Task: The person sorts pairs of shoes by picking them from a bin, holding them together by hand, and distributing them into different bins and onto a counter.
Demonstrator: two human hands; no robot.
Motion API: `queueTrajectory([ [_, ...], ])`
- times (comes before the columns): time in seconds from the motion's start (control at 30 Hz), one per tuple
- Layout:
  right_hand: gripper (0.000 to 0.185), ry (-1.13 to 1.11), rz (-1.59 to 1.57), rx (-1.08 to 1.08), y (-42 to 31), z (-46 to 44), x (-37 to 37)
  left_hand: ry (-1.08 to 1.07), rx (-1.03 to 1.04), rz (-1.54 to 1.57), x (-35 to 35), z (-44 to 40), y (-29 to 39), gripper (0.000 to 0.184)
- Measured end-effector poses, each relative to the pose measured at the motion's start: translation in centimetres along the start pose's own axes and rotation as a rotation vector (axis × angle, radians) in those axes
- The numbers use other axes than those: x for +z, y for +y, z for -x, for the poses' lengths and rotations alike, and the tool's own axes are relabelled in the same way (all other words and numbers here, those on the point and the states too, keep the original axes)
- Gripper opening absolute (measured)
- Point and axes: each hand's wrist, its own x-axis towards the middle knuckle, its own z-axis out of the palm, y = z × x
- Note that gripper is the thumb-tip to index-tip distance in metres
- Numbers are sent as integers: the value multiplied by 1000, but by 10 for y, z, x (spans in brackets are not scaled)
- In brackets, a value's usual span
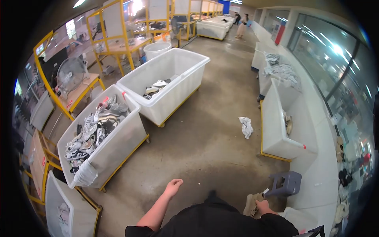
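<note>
My right hand (263, 206), low on the right, is closed on a tan shoe (251, 203), beside a grey plastic stool (285, 183). The stool lies tipped near the wall. Out in front of my body, my left hand (173, 187) hangs over the floor with its fingers curled together and nothing seen in them. To its left stands a white bin (126, 146) heaped with shoes (98, 128), a white cloth (85, 173) draped over its near corner. Behind that, a larger white bin (179, 91) holds a few shoes (158, 87).
A white cloth (245, 127) lies on the floor (205, 138). Along the right wall, a bin (272, 122) holds a shoe, and others hold cloths (282, 71). A fan (71, 75) stands left. Two people (242, 25) are far off down the aisle.
</note>
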Motion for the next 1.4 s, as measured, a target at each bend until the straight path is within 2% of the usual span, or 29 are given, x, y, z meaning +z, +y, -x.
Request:
queueTrajectory([
  [0.07, 56, -46, 37, 2, -29, -25, 13, 91, -140, 83, -28, -32, -8, 36],
  [0.13, 55, -89, -46, -37, -59, -66, 34, 165, -175, 122, -56, -69, -24, 34],
  [0.23, 56, -118, 4, -60, -161, -124, 45, 254, -288, 147, -96, -133, -45, 34],
  [0.3, 58, -117, 23, -47, -236, -173, 60, 324, -358, -86, -130, -170, -76, 38],
  [0.37, 61, -129, 49, -58, -325, -224, 74, 405, -489, -256, -160, -186, -79, 44],
  [0.43, 61, -121, -29, -32, -441, -256, 74, 420, -615, -341, -195, -202, -94, 44],
  [0.47, 60, -135, -25, -104, -485, -288, 87, 469, -653, -323, -205, -205, -88, 44],
  [0.5, 66, -83, 58, -272, -543, -305, 91, 524, -679, -299, -219, -214, -80, 43],
  [0.57, 81, -35, 30, -381, -664, -327, 91, 698, -574, -180, -241, -234, -85, 43],
  [0.6, 81, -61, -12, -498, -730, -325, 81, 698, -592, -161, -250, -246, -79, 43],
  [0.67, 78, -104, -144, -462, -855, -318, 68, 757, -572, 68, -264, -267, -67, 43],
  [0.7, 74, -99, -236, -503, -910, -332, 78, 759, -587, 87, -269, -279, -61, 43],
  [0.77, 70, -155, -587, -630, -1023, -297, 65, 750, -599, 152, -284, -310, -55, 43],
  [0.87, 59, -262, -650, -576, -1172, -264, 52, 673, -672, 95, -313, -357, -59, 45],
  [1.0, 54, -402, -864, -619, -1336, -235, 61, 574, -731, 4, -375, -434, -46, 47],
  [1.13, 58, -533, -937, -698, -1438, -216, 80, 584, -640, 14, -448, -513, 4, 47],
  [1.17, 64, -561, -843, -788, -1457, -220, 87, 599, -603, -3, -466, -531, 18, 46],
  [1.2, 64, -560, -835, -771, -1468, -220, 95, 605, -556, 58, -483, -547, 41, 44],
  [1.27, 70, -324, -437, -1006, -1484, -213, 112, 596, -521, 117, -513, -569, 86, 43],
  [1.33, 70, -442, -385, -1090, -1470, -209, 130, 698, -426, 192, -535, -594, 121, 38],
  [1.37, 65, -320, -201, -1232, -1457, -224, 149, 690, -421, 190, -540, -601, 135, 38],
  [1.4, 57, -365, -35, -1239, -1444, -226, 158, 691, -437, 214, -545, -608, 146, 36],
])
